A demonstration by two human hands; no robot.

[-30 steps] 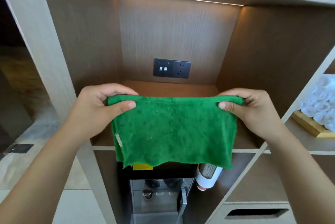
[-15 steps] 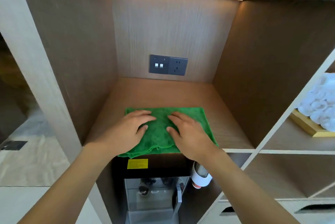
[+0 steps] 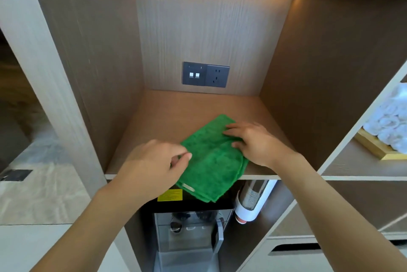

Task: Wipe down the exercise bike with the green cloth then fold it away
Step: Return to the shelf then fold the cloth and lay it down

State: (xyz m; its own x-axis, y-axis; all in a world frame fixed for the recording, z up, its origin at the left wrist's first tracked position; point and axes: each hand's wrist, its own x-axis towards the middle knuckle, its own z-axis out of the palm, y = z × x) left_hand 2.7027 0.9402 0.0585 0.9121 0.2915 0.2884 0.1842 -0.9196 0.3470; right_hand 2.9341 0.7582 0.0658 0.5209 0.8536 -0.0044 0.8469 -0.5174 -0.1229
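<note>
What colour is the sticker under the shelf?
Yellow. The sticker shows in the head view, just below the green cloth.

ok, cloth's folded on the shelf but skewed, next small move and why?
Probably slide the green cloth further back: its near corner overhangs the shelf edge. The right hand rests on it and the left hand pinches its left edge.

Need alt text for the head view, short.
Two hands work a folded green cloth on a wooden shelf: the left hand pinches its near edge, the right hand presses it flat. A wall socket sits behind.
</note>
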